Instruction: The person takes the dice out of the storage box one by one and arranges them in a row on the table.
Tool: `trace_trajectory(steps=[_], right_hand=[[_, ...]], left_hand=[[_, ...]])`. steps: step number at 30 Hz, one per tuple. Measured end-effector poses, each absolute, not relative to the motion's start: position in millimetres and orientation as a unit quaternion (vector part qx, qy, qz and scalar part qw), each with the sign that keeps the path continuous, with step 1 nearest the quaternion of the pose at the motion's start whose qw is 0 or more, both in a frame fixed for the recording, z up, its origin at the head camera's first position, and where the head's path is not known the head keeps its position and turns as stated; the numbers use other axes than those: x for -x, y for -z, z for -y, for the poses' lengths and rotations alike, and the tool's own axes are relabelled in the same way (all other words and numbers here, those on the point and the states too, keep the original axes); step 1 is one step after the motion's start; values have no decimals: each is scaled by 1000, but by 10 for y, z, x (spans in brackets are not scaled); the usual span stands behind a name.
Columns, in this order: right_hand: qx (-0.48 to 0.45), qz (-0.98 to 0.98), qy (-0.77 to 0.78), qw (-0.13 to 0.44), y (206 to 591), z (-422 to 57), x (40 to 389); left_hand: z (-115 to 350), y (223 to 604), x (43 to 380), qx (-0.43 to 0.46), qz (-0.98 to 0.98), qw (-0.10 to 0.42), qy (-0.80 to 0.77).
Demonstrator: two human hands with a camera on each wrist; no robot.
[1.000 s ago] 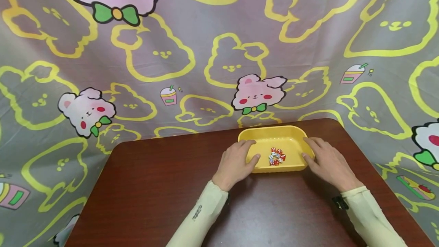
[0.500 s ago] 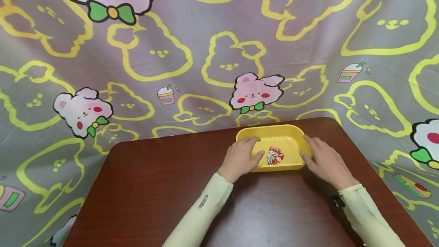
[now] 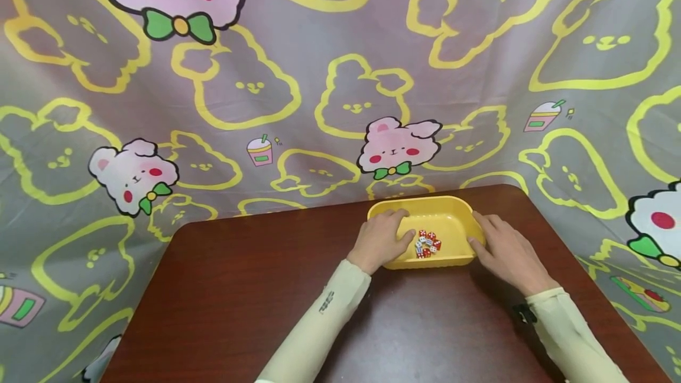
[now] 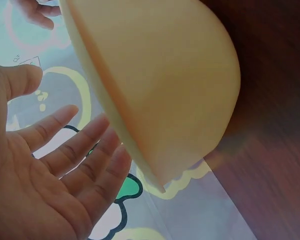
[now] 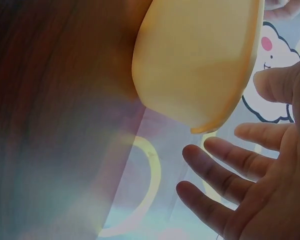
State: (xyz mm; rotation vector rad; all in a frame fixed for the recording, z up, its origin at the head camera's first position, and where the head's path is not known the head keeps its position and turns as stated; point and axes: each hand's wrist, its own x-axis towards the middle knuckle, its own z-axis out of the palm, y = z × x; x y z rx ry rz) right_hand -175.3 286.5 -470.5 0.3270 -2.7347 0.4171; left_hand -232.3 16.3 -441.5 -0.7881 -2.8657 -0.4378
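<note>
A yellow plastic tray (image 3: 452, 230) with a raised rim sits near the table's back right. Inside lie several small red and white dice (image 3: 427, 243), clustered left of centre on its floor. My left hand (image 3: 376, 243) reaches over the tray's left end, thumb and fingers spread and pointing inward, close to the dice. Beside the right end is my right hand (image 3: 509, 254), its thumb over the rim. Both wrist views show relaxed, spread fingers by the outer wall of the tray (image 4: 175, 85); whether they touch the rim is hard to tell. Neither hand holds anything.
The dark brown wooden table (image 3: 255, 288) has rounded back corners. A grey cloth (image 3: 298, 105) with yellow outlines and cartoon animal heads hangs behind and at both sides, close to the tray's back edge.
My left hand has slid a little to the right, from the tray's left rim farther over its inside. The right hand, tray and dice stay nearly as they were.
</note>
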Motion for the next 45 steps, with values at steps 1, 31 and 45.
trace_trajectory(steps=[1, 31, 45], right_hand=[[-116, 966, -147, 177, 4712, -2870, 1752], [-121, 964, -158, 177, 4933, -2949, 1819], [-96, 968, -161, 165, 4902, -2927, 1900]], left_hand=[[-167, 4418, 2333, 262, 952, 68, 142], [-335, 4387, 2651, 243, 958, 13, 155], [-486, 4475, 2694, 247, 954, -88, 144]])
